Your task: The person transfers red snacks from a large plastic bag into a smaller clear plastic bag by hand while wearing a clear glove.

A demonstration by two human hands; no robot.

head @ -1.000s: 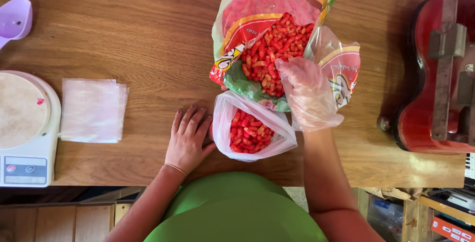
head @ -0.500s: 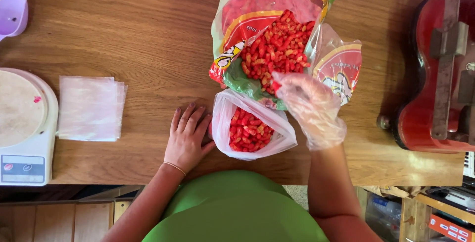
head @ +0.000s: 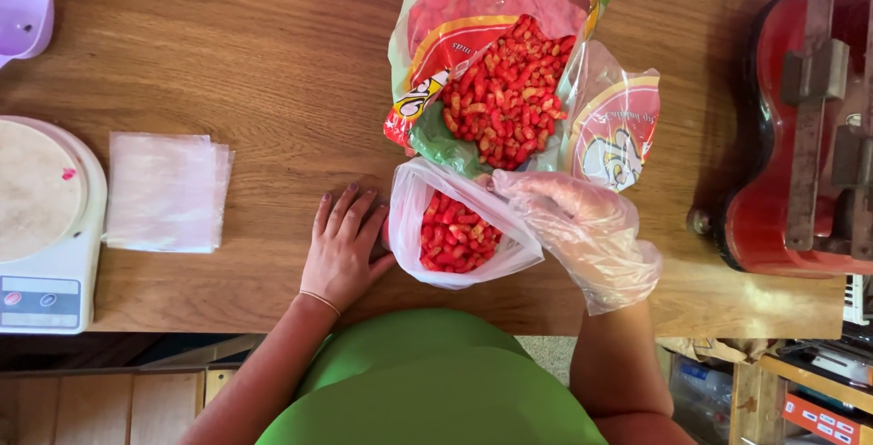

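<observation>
The small clear bag (head: 455, 236) is steadied by the flat, spread left hand (head: 344, 247) at 9 o'clock; its rim at 3 o'clock is pinched by the gloved right hand (head: 582, 231).

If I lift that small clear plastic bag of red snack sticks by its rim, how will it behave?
The small clear plastic bag is thin film, so it would probably sag and fold rather than hold shape. Partly filled with puffed red snack sticks, it likely feels light for its size. Its mouth is open between the bare left hand and gloved right hand, so tilting may spill.
</observation>
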